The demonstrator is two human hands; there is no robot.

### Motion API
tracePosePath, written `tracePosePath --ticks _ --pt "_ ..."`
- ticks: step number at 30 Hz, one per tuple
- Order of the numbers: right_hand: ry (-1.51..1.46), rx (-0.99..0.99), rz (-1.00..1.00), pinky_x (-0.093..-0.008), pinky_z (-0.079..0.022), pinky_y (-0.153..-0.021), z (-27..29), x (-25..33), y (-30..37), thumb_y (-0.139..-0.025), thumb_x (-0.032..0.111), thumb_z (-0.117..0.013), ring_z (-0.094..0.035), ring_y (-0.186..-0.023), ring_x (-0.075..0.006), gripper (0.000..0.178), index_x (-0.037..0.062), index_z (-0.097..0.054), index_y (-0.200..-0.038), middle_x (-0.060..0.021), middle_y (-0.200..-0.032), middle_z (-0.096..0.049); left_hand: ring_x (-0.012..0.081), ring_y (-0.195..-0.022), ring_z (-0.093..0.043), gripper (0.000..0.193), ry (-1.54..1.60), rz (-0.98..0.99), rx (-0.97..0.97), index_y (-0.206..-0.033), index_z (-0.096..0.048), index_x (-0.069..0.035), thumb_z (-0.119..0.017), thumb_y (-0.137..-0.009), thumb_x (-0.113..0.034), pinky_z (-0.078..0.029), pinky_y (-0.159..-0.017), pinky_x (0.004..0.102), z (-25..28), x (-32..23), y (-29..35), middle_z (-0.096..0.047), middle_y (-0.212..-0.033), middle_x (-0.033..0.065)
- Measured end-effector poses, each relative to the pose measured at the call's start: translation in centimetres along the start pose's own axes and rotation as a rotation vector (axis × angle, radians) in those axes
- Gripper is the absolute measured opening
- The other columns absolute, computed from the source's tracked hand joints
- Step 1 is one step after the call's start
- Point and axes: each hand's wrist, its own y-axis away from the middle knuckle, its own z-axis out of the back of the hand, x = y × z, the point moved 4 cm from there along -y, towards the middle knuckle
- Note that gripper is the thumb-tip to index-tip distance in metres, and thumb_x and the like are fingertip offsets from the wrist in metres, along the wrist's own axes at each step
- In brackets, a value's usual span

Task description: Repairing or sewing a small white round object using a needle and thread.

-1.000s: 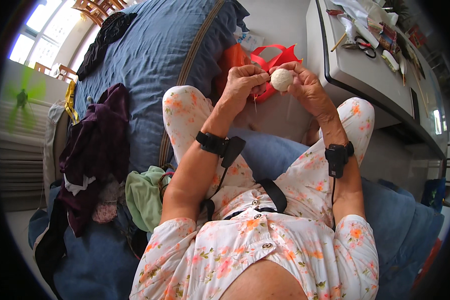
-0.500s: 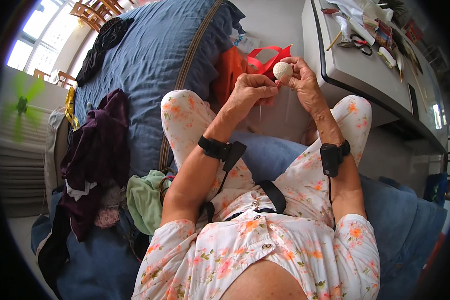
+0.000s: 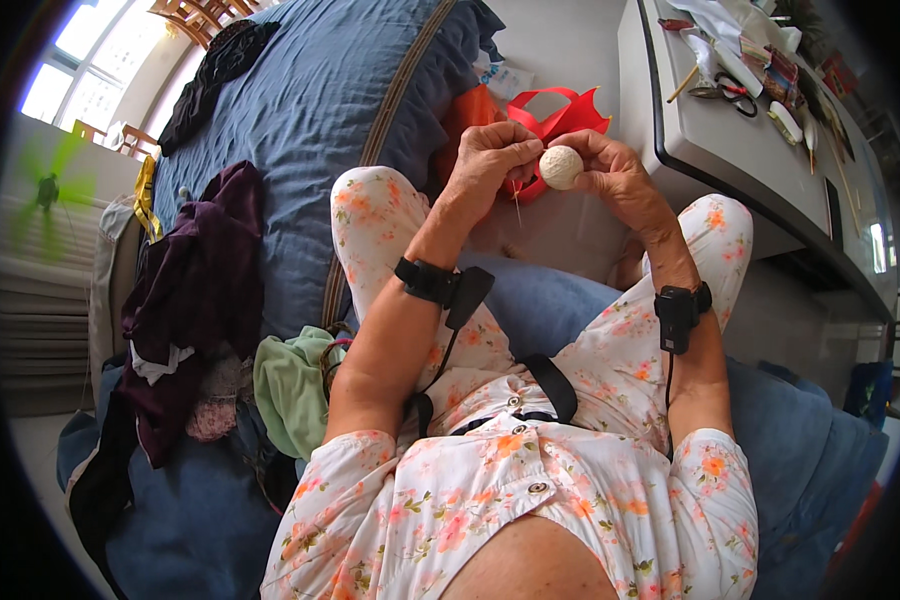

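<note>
My right hand (image 3: 612, 172) holds a small cream ball (image 3: 561, 167) with a rough, patterned surface, between thumb and fingers. Just left of it, my left hand (image 3: 492, 162) is closed in a pinch, its fingertips almost at the ball. A thin pale thread (image 3: 518, 212) hangs below the left fingers; what else they hold is hidden. Both hands are raised above my knees. Right behind them sits a red bag with a loop handle (image 3: 570, 112), partly covered by the hands.
A blue-covered bed (image 3: 300, 130) fills the left, with dark purple clothing (image 3: 195, 270) and a light green cloth (image 3: 292, 390) nearer me. At the right, a white table (image 3: 690, 130) carries scissors (image 3: 738, 95), sticks and other small items. A green fan (image 3: 47, 192) spins at far left.
My right hand has lowered a little with the ball and turned it toward the left hand. My left hand has risen slightly, still pinched. The view has shifted slightly.
</note>
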Motion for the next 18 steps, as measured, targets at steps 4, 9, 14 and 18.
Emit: tracePosePath --ticks 4,9,14,18 --pt "-0.144 -0.013 0.107 -0.0303 -0.044 -0.097 0.9 -0.3 -0.4 -0.084 0.019 -0.069 -0.057 -0.106 -0.0151 0.046 -0.0001 -0.051 -0.122 -0.0065 -0.110 -0.060 0.0076 -0.056 -0.054 0.011 -0.040 0.010 -0.018 -0.085 -0.066 0.003 -0.064 -0.084 -0.008 -0.041 -0.052 0.0191 -0.4 0.2 0.0 -0.061 -0.066 0.0043" --pt "-0.451 -0.158 0.170 -0.0395 -0.048 -0.095 0.8 -0.6 -1.3 -0.089 0.021 -0.063 -0.060 -0.100 -0.0206 0.043 -0.0021 -0.046 -0.121 -0.0111 -0.112 -0.058 0.0076 -0.056 -0.054 0.009 -0.109 0.033 0.005 -0.081 -0.067 0.002 -0.064 -0.083 -0.007 -0.041 -0.052 0.0203 -1.4 0.6 0.5 -0.060 -0.064 0.0039" --pt "-0.281 -0.303 0.154 -0.0389 -0.050 -0.092 1.8 -1.7 -1.3 -0.090 0.014 -0.061 -0.061 -0.096 -0.0195 0.038 -0.0013 -0.046 -0.121 -0.0116 -0.110 -0.057 0.0073 -0.055 -0.054 0.008 -0.159 0.049 0.088 -0.079 -0.067 0.002 -0.065 -0.082 -0.006 -0.040 -0.051 0.0205 -2.9 0.5 0.8 -0.061 -0.064 0.0041" --pt "0.131 -0.361 0.110 -0.0324 -0.050 -0.091 2.0 -1.3 -1.2 -0.086 0.002 -0.061 -0.060 -0.094 -0.0168 0.035 0.0009 -0.051 -0.121 -0.0090 -0.107 -0.055 0.0096 -0.056 -0.056 0.009 -0.061 0.074 0.077 -0.081 -0.066 0.004 -0.064 -0.082 -0.005 -0.043 -0.052 0.0207 -2.1 0.3 0.7 -0.063 -0.065 0.0061"
